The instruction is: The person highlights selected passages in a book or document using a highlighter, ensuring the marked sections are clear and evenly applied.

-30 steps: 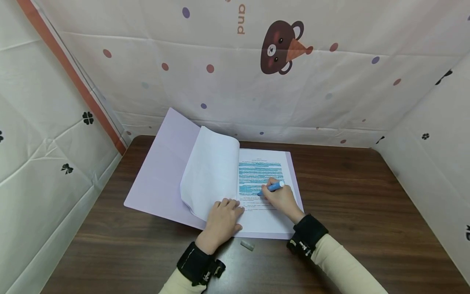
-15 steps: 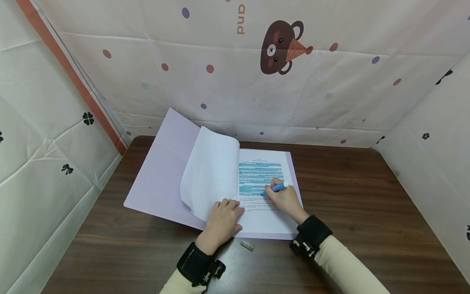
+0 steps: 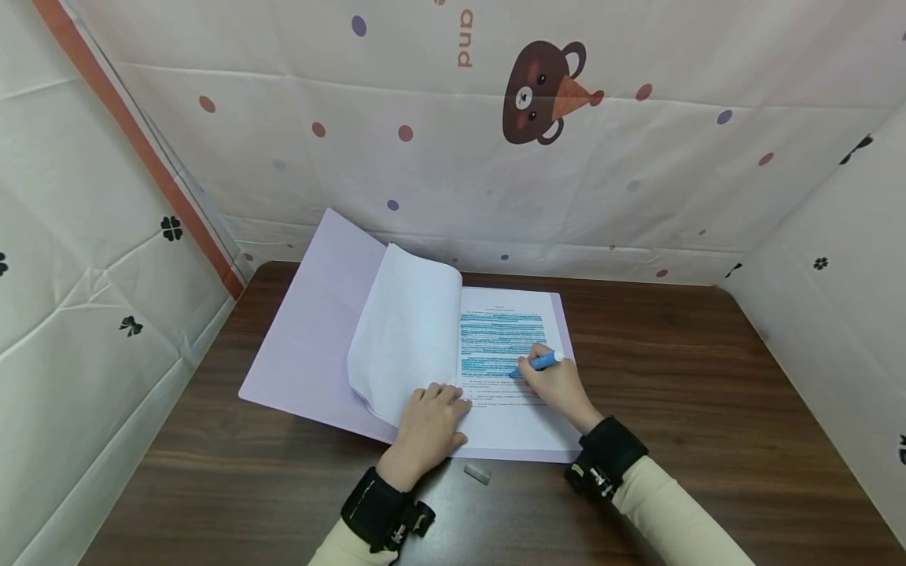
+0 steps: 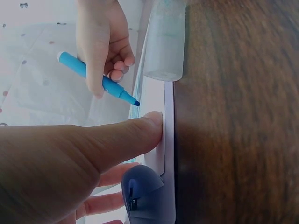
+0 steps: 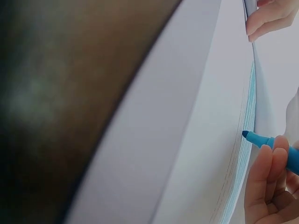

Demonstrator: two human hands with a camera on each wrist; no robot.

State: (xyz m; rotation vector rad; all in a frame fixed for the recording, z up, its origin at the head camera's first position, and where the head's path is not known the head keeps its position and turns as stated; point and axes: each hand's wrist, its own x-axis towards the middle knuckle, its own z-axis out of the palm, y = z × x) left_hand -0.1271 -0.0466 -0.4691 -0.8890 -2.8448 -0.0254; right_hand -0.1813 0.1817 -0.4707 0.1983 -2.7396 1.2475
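Observation:
My right hand pinches a blue highlighter between thumb and fingers, its dark tip at the lower edge of a block of blue-marked lines. Those lines fill the upper part of a printed sheet in an open lilac folder. Turned-over white pages curl to the left of that sheet. My left hand rests with extended fingers on the lower end of the fold, its thumb near the folder's bottom edge. In the right wrist view the highlighter tip meets the marked lines.
A small greyish translucent cylinder lies on the dark wooden table just below the folder. White patterned cloth walls in the table at the back and both sides. A dark rounded piece shows beneath my left thumb.
My right hand has slid a short way to the right along the line with the highlighter. The left hand, folder and small cylinder have stayed in place.

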